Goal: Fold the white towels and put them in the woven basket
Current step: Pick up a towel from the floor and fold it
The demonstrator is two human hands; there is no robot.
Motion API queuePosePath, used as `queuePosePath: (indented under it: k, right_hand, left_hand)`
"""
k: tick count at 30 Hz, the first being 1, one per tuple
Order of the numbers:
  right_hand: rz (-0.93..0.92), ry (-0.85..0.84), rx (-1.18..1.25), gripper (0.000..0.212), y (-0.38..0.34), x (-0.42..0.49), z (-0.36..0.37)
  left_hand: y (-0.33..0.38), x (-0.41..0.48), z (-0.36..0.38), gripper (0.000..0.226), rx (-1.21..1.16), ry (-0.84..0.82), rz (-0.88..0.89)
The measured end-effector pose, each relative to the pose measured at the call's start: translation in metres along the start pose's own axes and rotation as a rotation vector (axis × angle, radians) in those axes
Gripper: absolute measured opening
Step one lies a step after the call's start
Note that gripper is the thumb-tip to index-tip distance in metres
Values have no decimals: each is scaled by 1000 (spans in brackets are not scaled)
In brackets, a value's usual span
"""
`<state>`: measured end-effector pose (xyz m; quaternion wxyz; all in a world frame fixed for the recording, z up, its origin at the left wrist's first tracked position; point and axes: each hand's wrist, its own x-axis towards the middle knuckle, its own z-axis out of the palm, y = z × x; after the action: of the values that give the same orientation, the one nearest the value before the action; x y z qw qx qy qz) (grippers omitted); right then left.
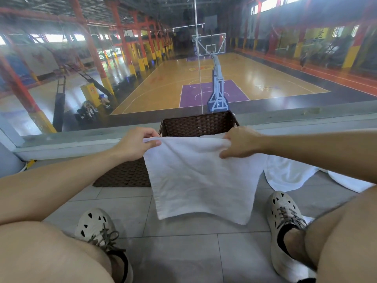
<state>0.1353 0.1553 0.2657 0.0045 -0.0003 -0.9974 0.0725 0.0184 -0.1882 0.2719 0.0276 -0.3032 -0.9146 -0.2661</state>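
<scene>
Pinches the white towel (201, 180) along its top edge, with the left hand (135, 142) curled on one corner and the right hand (242, 144) on the other, holding it up just in front of the woven basket (197, 123) and hiding most of the near wall. Risks a crooked fold: hangs with an uneven lower hem low over the tiled floor (183, 252), so could drag or bunch on lowering. Could also lose a corner from so light a pinch and drop the cloth between the shoes (95, 225). Leaves a second towel (289, 174) spread on the floor to the right, partly under the right forearm (unfolded, by the look of it). Shows a dark woven panel (124, 174) lying flat beside the basket, perhaps its lid; cannot tell. Backs onto a glass wall (81, 78) close behind the basket, giving little room to reach past.
</scene>
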Motion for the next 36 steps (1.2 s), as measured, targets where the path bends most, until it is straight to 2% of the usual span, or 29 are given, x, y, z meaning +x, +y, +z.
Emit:
queuePosePath:
  k: [2,3,7,13,19,25,27,32,36]
  right_hand:
    - [-3,-129,26,30,8,0,8]
    - [-1,-158,25,33,11,0,11]
    - [26,-123,28,56,20,0,10]
    - [52,-140,-34,45,32,-5,10]
    - [132,117,169,32,47,-2,9]
    - [234,277,284,18,67,-4,-2]
    - [235,250,265,14,71,-7,-4]
    - [213,119,77,27,71,-12,1]
    - [175,-127,-129,29,59,-16,1]
  left_hand:
    - [0,-1,-1,10,19,31,8]
    - [-1,-1,0,11,17,52,6]
    - [-2,-3,-3,16,-9,139,1]
    - [-1,-4,-9,21,7,199,-9]
    - [-5,-5,-7,38,35,200,-56]
    - [1,-6,-1,2,-10,52,6]
    - [3,-6,2,9,-5,50,9]
    - [16,-1,-4,20,-129,118,-96]
    - [27,1,-3,26,-127,158,-83]
